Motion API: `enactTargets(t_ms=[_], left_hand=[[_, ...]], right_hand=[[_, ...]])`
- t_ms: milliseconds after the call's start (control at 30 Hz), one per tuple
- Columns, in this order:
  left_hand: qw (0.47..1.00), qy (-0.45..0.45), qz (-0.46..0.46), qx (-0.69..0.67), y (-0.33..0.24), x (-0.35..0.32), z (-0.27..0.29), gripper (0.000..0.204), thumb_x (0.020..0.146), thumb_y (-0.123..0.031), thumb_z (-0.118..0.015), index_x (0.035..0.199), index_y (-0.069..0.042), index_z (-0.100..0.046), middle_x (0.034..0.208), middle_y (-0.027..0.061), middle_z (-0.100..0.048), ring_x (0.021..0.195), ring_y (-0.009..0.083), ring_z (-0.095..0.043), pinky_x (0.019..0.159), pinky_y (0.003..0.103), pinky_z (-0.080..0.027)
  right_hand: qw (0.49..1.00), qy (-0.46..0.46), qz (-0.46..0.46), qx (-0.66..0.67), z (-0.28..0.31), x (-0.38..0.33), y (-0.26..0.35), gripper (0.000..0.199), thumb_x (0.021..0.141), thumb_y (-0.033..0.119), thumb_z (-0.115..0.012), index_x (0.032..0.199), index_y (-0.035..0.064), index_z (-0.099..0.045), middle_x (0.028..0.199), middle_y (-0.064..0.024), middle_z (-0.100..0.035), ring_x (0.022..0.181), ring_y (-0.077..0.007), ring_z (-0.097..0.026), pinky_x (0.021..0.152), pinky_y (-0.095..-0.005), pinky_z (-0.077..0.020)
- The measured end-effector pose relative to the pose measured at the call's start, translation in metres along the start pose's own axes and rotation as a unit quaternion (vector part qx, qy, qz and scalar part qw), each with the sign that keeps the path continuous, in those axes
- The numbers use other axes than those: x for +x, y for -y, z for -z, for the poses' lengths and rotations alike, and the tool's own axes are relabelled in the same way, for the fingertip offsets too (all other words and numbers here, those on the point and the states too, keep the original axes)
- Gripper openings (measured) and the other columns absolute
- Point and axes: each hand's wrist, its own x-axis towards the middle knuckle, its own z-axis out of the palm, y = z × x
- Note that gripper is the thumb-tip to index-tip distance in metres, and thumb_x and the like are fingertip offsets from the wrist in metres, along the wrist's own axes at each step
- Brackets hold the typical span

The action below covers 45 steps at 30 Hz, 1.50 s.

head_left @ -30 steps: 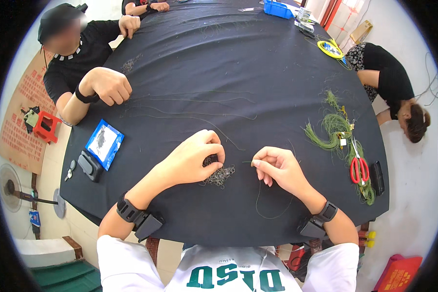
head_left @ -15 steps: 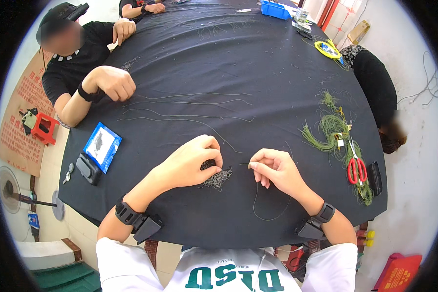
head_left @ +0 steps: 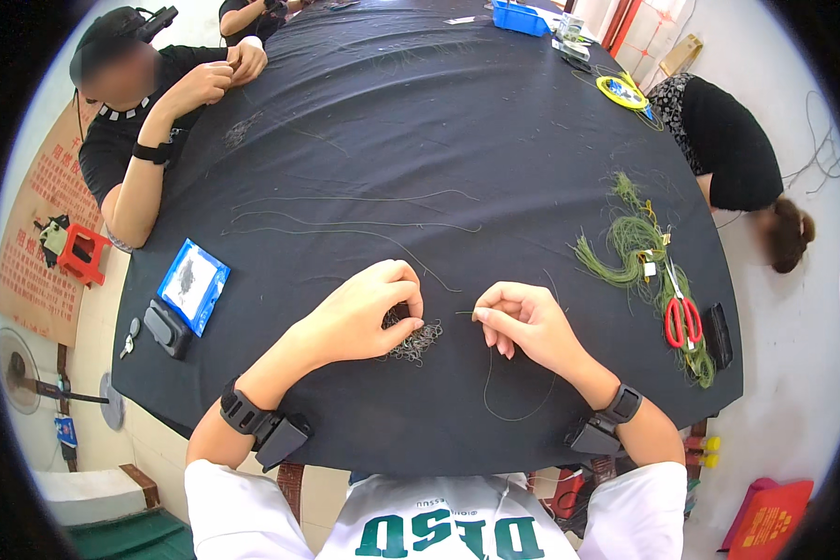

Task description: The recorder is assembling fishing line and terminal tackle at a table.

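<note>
My left hand (head_left: 369,308) rests over a small pile of metal fish hooks (head_left: 418,343). Its thumb and fingers are curled together at the pile, and whatever they pinch is hidden. To the right, my right hand (head_left: 525,322) pinches a thin green fishing line (head_left: 520,420) between thumb and index finger. A short end of this line sticks out leftward from the fingertips, and the rest hangs in a loop below the hand. Ahead of my hands, several loose lengths of fishing line (head_left: 373,200) lie stretched across the black cloth.
Right: a green line bundle (head_left: 616,263), red-handled scissors (head_left: 683,322) and a black case (head_left: 718,338). Left: a blue packet (head_left: 194,285), a dark case (head_left: 166,327) and keys (head_left: 131,338). A co-worker (head_left: 135,121) sits far left; another person bends at right. Yellow reel (head_left: 623,92), blue tray (head_left: 521,18) farther back.
The co-worker at left has drawn back from the loose lines and brought both hands together; one line has left the row. The person at right has shifted. My hands have barely moved.
</note>
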Motion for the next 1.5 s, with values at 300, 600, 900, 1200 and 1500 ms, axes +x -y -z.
enactTargets(t_ms=[300,600,900,1200,1500], left_hand=[[0.999,-0.032,0.024,0.031,-0.008,0.003,-0.002,0.009,0.079,-0.006,-0.065,0.083,-0.002,-0.057,0.077,0.0091,-0.058,0.073,0.0249,-0.058,0.069,0.033,-0.047],[0.99,-0.13,-0.037,-0.049,-0.029,0.003,-0.025,0.017,0.079,-0.001,-0.067,0.095,-0.002,-0.062,0.082,0.0082,-0.061,0.07,0.0166,-0.061,0.062,0.027,-0.049],[0.982,-0.168,-0.08,-0.022,-0.035,0.002,-0.029,0.021,0.078,0.0,-0.068,0.098,-0.001,-0.061,0.082,0.0089,-0.061,0.07,0.0174,-0.061,0.062,0.028,-0.049],[0.974,-0.195,-0.111,-0.003,-0.037,0.005,-0.033,0.023,0.075,0.001,-0.07,0.096,-0.001,-0.061,0.08,0.0099,-0.061,0.07,0.0221,-0.06,0.062,0.03,-0.047],[0.972,-0.205,-0.112,0.028,-0.036,0.004,-0.034,0.018,0.071,0.002,-0.07,0.086,-0.001,-0.061,0.085,0.0092,-0.06,0.074,0.0229,-0.058,0.063,0.032,-0.046]], right_hand=[[1.0,-0.003,0.01,0.007,0.0,0.0,0.0,0.011,0.091,0.009,-0.056,0.092,-0.0003,-0.062,0.065,-0.0028,-0.06,0.052,-0.0049,-0.052,0.046,-0.0183,-0.0409],[0.995,-0.042,0.086,-0.033,-0.011,-0.009,0.004,0.009,0.088,0.008,-0.061,0.09,0.0002,-0.065,0.068,-0.0021,-0.063,0.057,-0.0047,-0.057,0.049,-0.019,-0.0428],[0.965,-0.077,0.191,-0.165,-0.02,-0.015,0.001,0.009,0.085,0.006,-0.064,0.092,0.0008,-0.067,0.069,-0.0055,-0.066,0.058,-0.0059,-0.061,0.051,-0.0205,-0.0464],[0.951,-0.098,0.226,-0.185,-0.019,-0.016,0.0,0.009,0.083,0.004,-0.065,0.092,0.001,-0.067,0.072,-0.0077,-0.067,0.058,-0.0083,-0.062,0.051,-0.0216,-0.0478],[0.947,-0.088,0.239,-0.196,-0.02,-0.014,-0.001,0.007,0.083,0.003,-0.064,0.09,0.0018,-0.067,0.067,-0.0054,-0.063,0.051,-0.0062,-0.056,0.047,-0.0219,-0.0433]])
